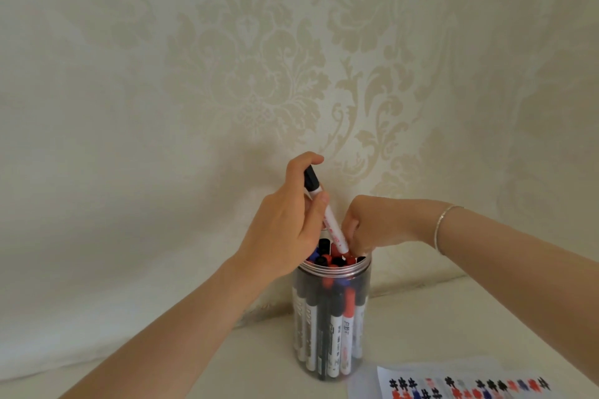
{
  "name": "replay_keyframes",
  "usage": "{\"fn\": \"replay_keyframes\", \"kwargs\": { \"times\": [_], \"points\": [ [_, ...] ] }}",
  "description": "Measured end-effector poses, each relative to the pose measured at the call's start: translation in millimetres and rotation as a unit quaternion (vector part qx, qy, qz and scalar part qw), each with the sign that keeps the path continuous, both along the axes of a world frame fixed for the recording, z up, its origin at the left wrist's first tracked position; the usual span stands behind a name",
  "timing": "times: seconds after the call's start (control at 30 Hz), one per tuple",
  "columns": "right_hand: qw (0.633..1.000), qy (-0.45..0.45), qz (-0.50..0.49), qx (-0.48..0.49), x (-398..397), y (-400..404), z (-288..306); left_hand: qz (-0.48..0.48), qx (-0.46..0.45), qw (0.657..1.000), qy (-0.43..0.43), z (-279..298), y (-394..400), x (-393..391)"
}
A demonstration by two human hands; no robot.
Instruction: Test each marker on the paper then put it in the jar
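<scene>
A clear plastic jar stands upright in the middle, packed with several black, red and blue capped markers. My left hand grips a white marker with a black cap, tilted, its lower end dipping into the jar's mouth. My right hand reaches in from the right, its fingertips curled down among the marker caps at the jar's rim; what they hold is hidden. The test paper with black, red and blue scribbles lies at the bottom right.
A cream cloth with a damask pattern covers the surface and rises as a backdrop close behind the jar. A thin bracelet circles my right wrist.
</scene>
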State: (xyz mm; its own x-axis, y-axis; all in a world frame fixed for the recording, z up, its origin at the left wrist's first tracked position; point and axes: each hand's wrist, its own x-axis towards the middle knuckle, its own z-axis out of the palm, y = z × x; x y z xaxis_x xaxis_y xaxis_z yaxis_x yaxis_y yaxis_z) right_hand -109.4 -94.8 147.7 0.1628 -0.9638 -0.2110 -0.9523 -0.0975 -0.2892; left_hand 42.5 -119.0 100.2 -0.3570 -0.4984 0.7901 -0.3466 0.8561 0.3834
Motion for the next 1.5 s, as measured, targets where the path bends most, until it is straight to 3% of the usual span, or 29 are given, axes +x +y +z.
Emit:
{"fn": "replay_keyframes", "kwargs": {
  "times": [0.37,0.57,0.73,0.83,1.0,1.1,1.2,1.3,1.37,1.5],
  "points": [
    [0.994,0.098,0.036,0.042,6,-5,-6,-0.021,-0.03,0.998,-0.052,-4,-3,1],
    [0.997,-0.015,0.044,-0.067,-11,1,5,-0.009,-0.014,0.999,-0.028,-2,-1,-1],
    [0.97,-0.227,0.013,-0.092,-26,1,-15,0.012,-0.005,0.998,-0.06,1,-1,-6],
    [0.95,-0.303,-0.005,-0.077,-33,1,-21,0.012,0.009,0.994,-0.106,3,0,-7],
    [0.942,-0.328,-0.011,-0.076,-31,1,-25,0.016,0.027,0.968,-0.249,11,-7,-11],
    [0.934,-0.352,-0.023,-0.055,-32,1,-29,0.003,0.045,0.956,-0.29,14,-11,-15],
    [0.909,-0.412,-0.053,-0.022,-37,2,-35,-0.004,0.093,0.957,-0.274,11,-13,-16],
    [0.878,-0.473,-0.069,-0.008,-40,4,-43,-0.015,0.154,0.97,-0.185,9,-11,-17],
    [0.864,-0.497,-0.079,-0.009,-39,5,-48,0.0,0.168,0.968,-0.186,10,-9,-17],
    [0.862,-0.499,-0.081,-0.028,-35,6,-53,0.059,0.102,0.925,-0.362,16,-6,-19]
  ]
}}
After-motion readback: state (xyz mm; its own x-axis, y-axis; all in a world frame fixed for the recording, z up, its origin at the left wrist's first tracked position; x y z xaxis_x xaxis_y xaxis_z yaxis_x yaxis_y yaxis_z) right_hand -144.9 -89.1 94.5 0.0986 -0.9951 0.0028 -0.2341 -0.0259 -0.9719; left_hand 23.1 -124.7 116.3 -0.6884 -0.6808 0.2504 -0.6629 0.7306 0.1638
